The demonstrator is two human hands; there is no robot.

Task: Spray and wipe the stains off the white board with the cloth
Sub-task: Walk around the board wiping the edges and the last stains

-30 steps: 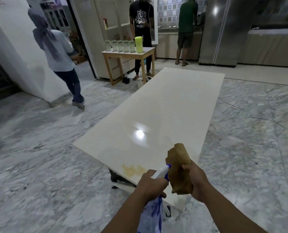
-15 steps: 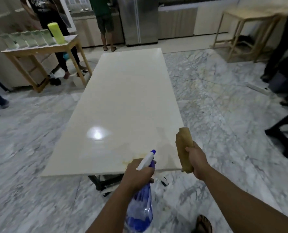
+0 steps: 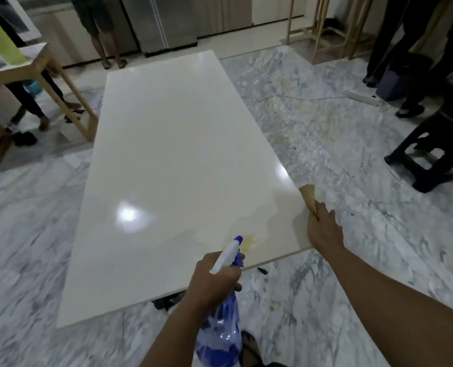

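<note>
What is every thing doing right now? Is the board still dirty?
white board: lying flat, still dirty near the close edge
stain: yellowish, not wiped
spray bottle: held in the left hand, nozzle aimed at the stain
cloth: bunched in the right hand, at the board's right edge
black stool: standing upright on the floor

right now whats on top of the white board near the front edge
A yellowish stain sits on the white board, with a faint wet-looking patch around it. The spray bottle nozzle in the left hand covers part of the stain, so its full extent is hidden.
</note>
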